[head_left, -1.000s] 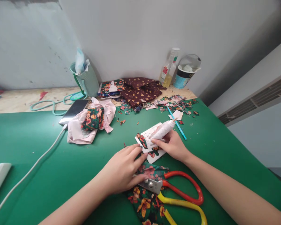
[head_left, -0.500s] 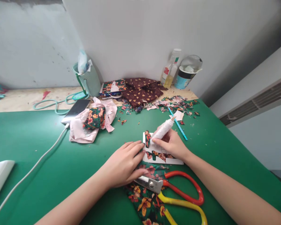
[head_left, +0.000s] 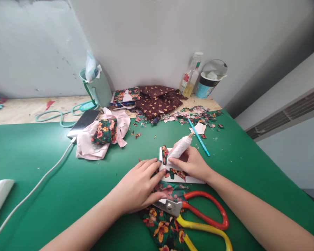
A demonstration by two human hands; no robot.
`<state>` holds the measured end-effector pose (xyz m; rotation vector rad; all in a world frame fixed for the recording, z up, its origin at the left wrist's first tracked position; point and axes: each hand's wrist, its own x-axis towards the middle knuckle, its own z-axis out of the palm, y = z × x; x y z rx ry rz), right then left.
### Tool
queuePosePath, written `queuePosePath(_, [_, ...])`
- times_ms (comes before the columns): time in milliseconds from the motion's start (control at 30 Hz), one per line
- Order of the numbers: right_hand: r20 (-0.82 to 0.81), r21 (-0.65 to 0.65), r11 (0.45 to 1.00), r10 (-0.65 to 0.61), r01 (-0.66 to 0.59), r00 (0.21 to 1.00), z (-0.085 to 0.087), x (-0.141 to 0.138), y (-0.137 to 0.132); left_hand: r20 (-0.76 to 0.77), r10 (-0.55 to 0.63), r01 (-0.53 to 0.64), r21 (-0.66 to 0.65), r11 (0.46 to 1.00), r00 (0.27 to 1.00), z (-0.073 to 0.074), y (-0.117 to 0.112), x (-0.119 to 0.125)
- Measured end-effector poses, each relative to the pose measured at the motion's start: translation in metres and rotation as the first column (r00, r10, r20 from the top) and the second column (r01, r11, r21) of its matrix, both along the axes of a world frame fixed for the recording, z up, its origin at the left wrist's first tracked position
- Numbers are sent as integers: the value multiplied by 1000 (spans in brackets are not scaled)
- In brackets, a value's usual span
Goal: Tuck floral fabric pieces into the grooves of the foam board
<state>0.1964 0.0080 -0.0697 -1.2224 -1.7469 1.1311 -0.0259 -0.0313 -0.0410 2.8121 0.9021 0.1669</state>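
Note:
In my right hand [head_left: 196,164] is a white, tube-shaped thing [head_left: 181,147] that looks wrapped, with a thin brownish stick at its upper end. It tilts over a white card [head_left: 196,180], and its lower end is down at the card. Pieces of dark floral fabric [head_left: 164,153] lie on the card's left side and along its near edge. My left hand [head_left: 143,183] rests flat with fingers out, fingertips on the card's left edge. Its thumb lies by the blades of scissors [head_left: 170,206] with red and yellow handles. Floral fabric [head_left: 159,223] is under the scissors.
A blue stick [head_left: 199,137] lies beyond my right hand, near heaped fabric scraps [head_left: 199,115]. Maroon cloth [head_left: 159,101], a bottle [head_left: 191,76] and a cup [head_left: 206,85] stand along the wall. At left are pink cloth [head_left: 89,151], a phone [head_left: 85,122], its cable and a green container [head_left: 102,90].
The white tube-shaped thing has shifted slightly down and left with my right hand. My left index finger has moved a little further onto the card.

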Motion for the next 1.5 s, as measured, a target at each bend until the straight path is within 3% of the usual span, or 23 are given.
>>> queuePosePath(833, [-30, -23, 988, 152, -153, 988, 6, 2, 2, 21, 11, -11, 2, 1000, 1000, 0, -1, 0])
queuePosePath(1067, [4, -30, 998, 60, -59, 998, -2, 5, 5, -15, 11, -11, -4, 1000, 1000, 0, -2, -1])
queuePosePath(1500, [-240, -200, 980, -35, -14, 970, 6, 1, 7, -40, -22, 21, -17, 1000, 999, 0, 0, -2])
